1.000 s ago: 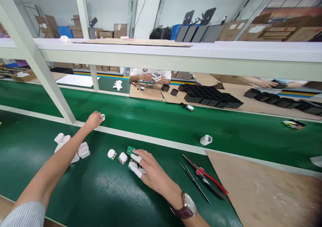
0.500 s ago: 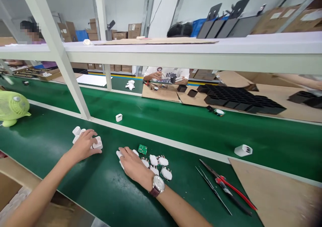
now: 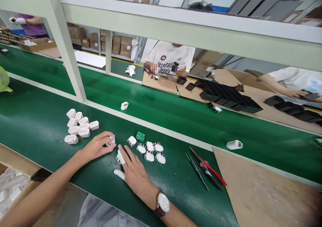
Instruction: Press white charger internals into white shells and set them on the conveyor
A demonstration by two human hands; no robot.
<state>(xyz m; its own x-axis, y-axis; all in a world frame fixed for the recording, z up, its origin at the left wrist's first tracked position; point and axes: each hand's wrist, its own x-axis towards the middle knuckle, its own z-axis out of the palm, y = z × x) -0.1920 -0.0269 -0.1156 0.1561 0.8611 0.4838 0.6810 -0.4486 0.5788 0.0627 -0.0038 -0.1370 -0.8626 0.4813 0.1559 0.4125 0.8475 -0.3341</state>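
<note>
My left hand (image 3: 97, 147) grips a small white plastic housing (image 3: 111, 141) between thumb and fingers, just above or on the green bench. Beside it my right hand (image 3: 137, 174) lies palm down with fingers spread, white finger cots on the thumb and index finger. A partly hidden circuit board (image 3: 117, 159) is at the index finger; whether they touch, I cannot tell. Several circuit boards with white oval covers (image 3: 149, 156) lie beyond the right hand, along with a bare green board (image 3: 140, 136). Left of my left hand stand several empty white housings (image 3: 84, 132).
Tweezers (image 3: 197, 171) and red-and-black pliers (image 3: 208, 170) lie to the right, near a brown board (image 3: 264, 186). White housings (image 3: 234, 144) sit on the green belt (image 3: 176, 119) beyond a pale rail. A shelf post (image 3: 65, 52) rises at left. Co-workers sit opposite by black cases (image 3: 226, 96).
My left hand has moved right, away from the group of housings, carrying one housing toward my right hand. My right hand's fingers have spread, uncovering more boards. The view has tilted down.
</note>
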